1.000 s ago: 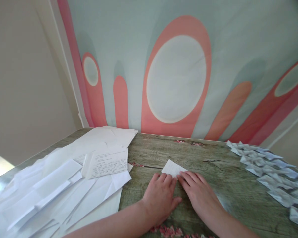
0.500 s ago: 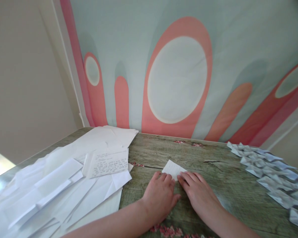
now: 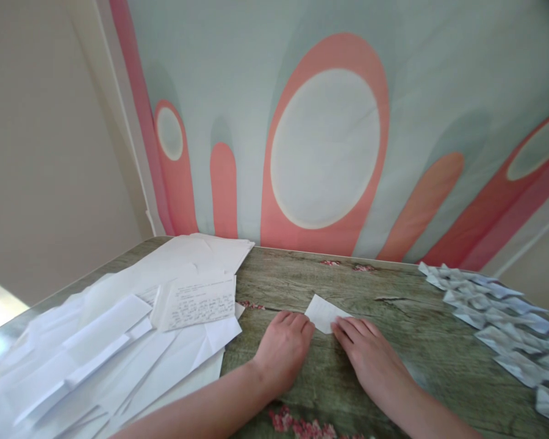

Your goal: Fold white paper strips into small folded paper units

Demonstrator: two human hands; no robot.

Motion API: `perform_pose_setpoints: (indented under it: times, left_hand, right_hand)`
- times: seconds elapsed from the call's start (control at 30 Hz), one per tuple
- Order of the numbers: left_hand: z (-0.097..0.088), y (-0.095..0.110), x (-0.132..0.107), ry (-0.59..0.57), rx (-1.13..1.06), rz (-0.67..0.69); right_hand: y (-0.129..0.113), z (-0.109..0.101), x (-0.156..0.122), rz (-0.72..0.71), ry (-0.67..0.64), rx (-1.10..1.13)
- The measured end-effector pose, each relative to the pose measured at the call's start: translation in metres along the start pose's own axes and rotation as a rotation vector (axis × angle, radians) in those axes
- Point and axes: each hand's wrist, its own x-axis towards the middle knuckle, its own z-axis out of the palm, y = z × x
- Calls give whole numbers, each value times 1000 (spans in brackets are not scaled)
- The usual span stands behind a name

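You have soft, muted light coming in from the left, where glare whitens the edge of the tabletop (image 3: 274,277) and washes out the heaped papers (image 3: 91,372), while wide-angle stretch skews the folded strips (image 3: 501,320) at far right and the handwriting (image 3: 201,310) blurs past reading.

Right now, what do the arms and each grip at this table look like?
They are human, not mechanical. The left forearm and right forearm are bare where visible, with no sleeves, cables or clear markings. The left grip and right grip are ordinary ungloved hands with rounded knuckles; no ring, watch or bracelet shows.
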Motion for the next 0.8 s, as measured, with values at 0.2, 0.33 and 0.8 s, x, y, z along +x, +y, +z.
perform_pose_setpoints:
  times: [0.2, 0.33, 0.8]
  left_hand:
    - [3, -8, 0, 34, -46, 23]
    - [1, -9, -1, 38, -65, 88]
    - [-1, -7, 0, -13, -16, 146]
  right_hand:
    - [1, -4, 0, 1, -4, 67]
    - [1, -6, 1, -13, -5, 134]
    - [4, -14, 6, -57, -43, 313]
